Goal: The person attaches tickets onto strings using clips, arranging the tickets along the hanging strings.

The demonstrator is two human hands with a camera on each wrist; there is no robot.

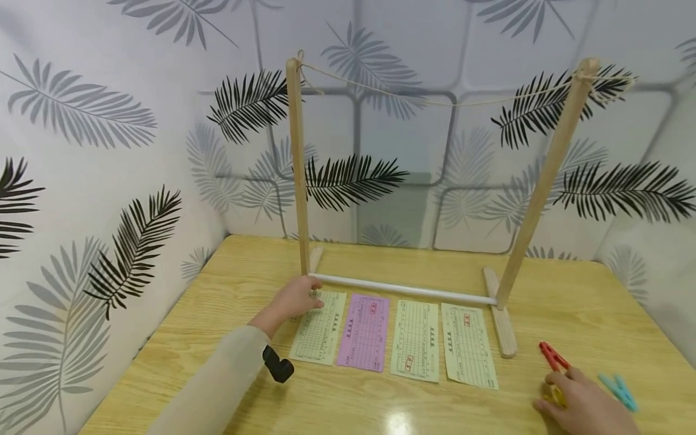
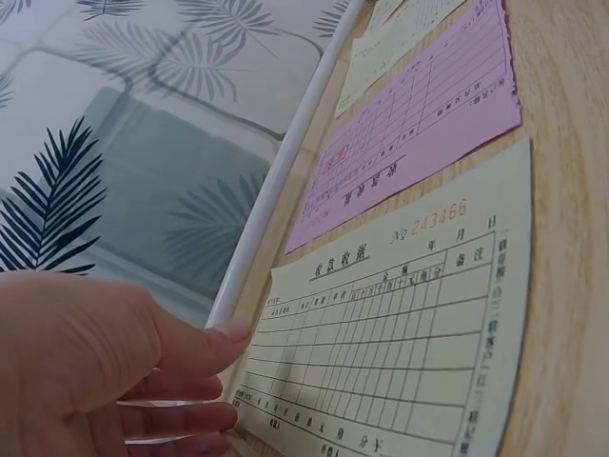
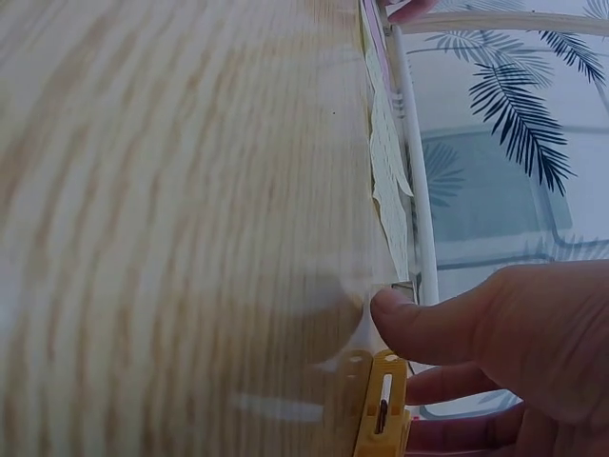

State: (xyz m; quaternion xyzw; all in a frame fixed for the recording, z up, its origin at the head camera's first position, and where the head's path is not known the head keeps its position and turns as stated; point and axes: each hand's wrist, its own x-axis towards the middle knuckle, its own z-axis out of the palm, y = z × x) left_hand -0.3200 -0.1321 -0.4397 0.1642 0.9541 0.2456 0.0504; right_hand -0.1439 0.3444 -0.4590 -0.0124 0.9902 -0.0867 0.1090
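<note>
1. Where the row of paper slips begins, the left hand reaches over the near slip's upper left edge, thumb and fingers parted and loosely bent, nothing gripped; whether the fingertips touch paper I cannot tell.
2. Just beyond that hand rises the left wooden post, and a white bar runs rightward from its foot.
3. Just right of the left fingers lies the first pale slip, flat on the table, its red number reading 243466 in the left wrist view.
4. Further right of that hand come a pink slip, a second pale slip and a third pale slip, side by side.
5. High above the slips, between the two hands, a sagging string joins the left post to the right wooden post.
6. Just ahead of the right hand's fingers lies a red clip.
7. A yellow clip sits between thumb and fingers of the right hand, which stand apart, not pinched together on it.
8. Just right of that hand lies a blue clip.
</note>
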